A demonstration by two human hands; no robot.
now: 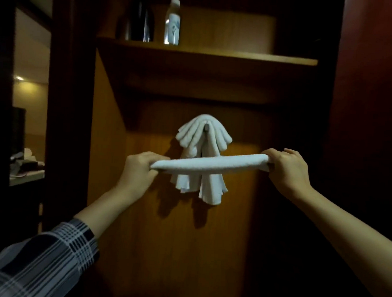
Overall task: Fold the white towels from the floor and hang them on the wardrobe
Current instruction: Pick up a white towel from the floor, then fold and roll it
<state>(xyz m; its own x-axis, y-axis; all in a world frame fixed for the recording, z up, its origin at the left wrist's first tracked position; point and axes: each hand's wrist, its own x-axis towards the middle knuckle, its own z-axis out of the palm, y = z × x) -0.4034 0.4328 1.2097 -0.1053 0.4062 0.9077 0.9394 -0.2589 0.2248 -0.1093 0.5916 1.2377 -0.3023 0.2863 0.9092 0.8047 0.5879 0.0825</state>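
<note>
Both arms are stretched forward and raised to about chest height, well apart from each other. The left hand [141,168] shows its back, fingers curled over and closed around one end of a rolled white towel [210,164]. The right hand [285,168] sits a little higher, fingers wrapped over the top of the other end, thumb tucked beneath. The left forearm is bare from the wrist down to a plaid sleeve [46,261] pushed up near the elbow. The right forearm is bare as far as it shows.
</note>
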